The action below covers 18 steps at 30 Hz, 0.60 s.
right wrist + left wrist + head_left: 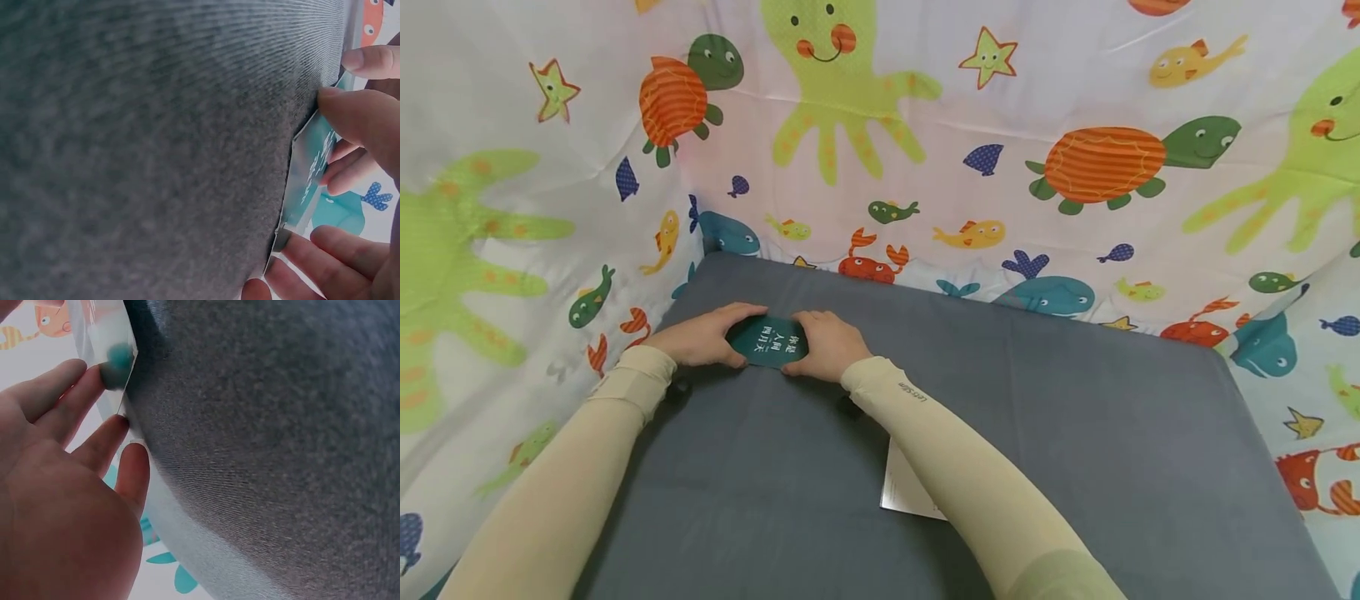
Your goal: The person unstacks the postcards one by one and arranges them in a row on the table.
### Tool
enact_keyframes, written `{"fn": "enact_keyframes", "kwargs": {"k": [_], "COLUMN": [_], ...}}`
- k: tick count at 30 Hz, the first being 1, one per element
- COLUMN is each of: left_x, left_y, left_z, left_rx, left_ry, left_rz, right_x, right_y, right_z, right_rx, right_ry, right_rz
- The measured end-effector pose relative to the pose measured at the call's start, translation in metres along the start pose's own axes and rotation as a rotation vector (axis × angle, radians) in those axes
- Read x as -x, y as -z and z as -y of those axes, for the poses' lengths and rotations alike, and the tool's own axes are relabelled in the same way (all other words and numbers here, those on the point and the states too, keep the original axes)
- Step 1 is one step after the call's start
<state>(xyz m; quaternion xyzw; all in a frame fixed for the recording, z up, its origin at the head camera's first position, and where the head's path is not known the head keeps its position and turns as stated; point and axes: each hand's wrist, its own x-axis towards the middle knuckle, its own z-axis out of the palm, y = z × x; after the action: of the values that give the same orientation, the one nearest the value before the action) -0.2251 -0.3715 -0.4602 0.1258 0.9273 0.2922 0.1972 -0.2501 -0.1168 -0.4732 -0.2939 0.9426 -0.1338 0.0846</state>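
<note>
A dark teal card (767, 342) with white Chinese characters lies toward the far left of the grey surface, between both hands. My left hand (700, 337) grips its left side, thumb at the near edge and fingers at the far edge. On the opposite side my right hand (833, 346) holds it the same way. The right wrist view shows the teal card (306, 172) edge-on, thin and glossy, fingers around its ends. Seen from the left wrist, fingertips (122, 428) touch its thin edge. Part of the card is hidden by the hands.
A white printed sheet (908, 483) lies partly beneath the right forearm. The grey padded surface (1090, 433) extends to the right. Cloth walls (955, 142) with sea animals rise along the back and both sides, and the left one stands near my left arm.
</note>
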Motion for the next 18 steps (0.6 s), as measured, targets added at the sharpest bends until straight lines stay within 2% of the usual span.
{"fn": "enact_keyframes", "kwargs": {"k": [6, 9, 11, 14, 16, 18], "left_x": [0.002, 0.008, 0.013, 0.022, 0.029, 0.038], "left_y": [0.0, -0.006, -0.013, -0.032, -0.051, -0.073], "left_z": [0.0, 0.0, -0.006, -0.034, -0.061, -0.092], "left_rx": [0.006, -0.013, -0.048, -0.1, -0.148, -0.188], "left_ry": [-0.008, -0.02, -0.035, -0.084, -0.141, -0.221], "left_rz": [-0.01, -0.056, -0.108, -0.182, -0.207, -0.202], "right_x": [0.002, 0.013, 0.029, 0.066, 0.097, 0.129], "right_y": [0.001, 0.006, 0.015, 0.032, 0.041, 0.044], "right_z": [-0.002, -0.009, -0.018, -0.038, -0.051, -0.063], "right_rx": [-0.008, -0.046, -0.079, -0.093, -0.081, -0.06], "right_ry": [0.028, 0.054, 0.061, 0.053, 0.047, 0.048], "right_rz": [-0.003, -0.029, -0.065, -0.127, -0.15, -0.157]}}
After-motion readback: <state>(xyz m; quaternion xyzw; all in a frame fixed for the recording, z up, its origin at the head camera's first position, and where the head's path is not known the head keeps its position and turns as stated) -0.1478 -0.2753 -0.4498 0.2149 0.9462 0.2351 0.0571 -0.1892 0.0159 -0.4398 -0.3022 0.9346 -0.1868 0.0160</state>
